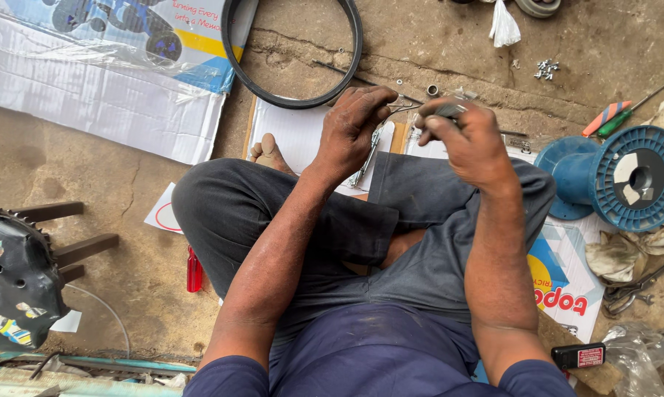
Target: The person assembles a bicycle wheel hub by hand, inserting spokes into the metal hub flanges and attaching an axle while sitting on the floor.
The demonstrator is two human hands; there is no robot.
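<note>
I sit cross-legged on a concrete floor in dark grey trousers. My left hand (355, 125) is curled around a thin bent metal part (401, 107) and a slim silver wrench-like tool (368, 156) that hangs down from it. My right hand (470, 138) pinches a small dark metal piece (449, 110) close to the left hand's fingertips. The two hands nearly meet above my knees. What lies inside the right fist is hidden.
A black rubber tyre (296, 99) lies ahead on the floor beside a flattened cardboard box (104, 95). A blue plastic spool (626, 176) stands at right, with screwdrivers (619, 117), pliers (630, 290) and loose nuts (545, 70). A red-handled tool (193, 270) lies left.
</note>
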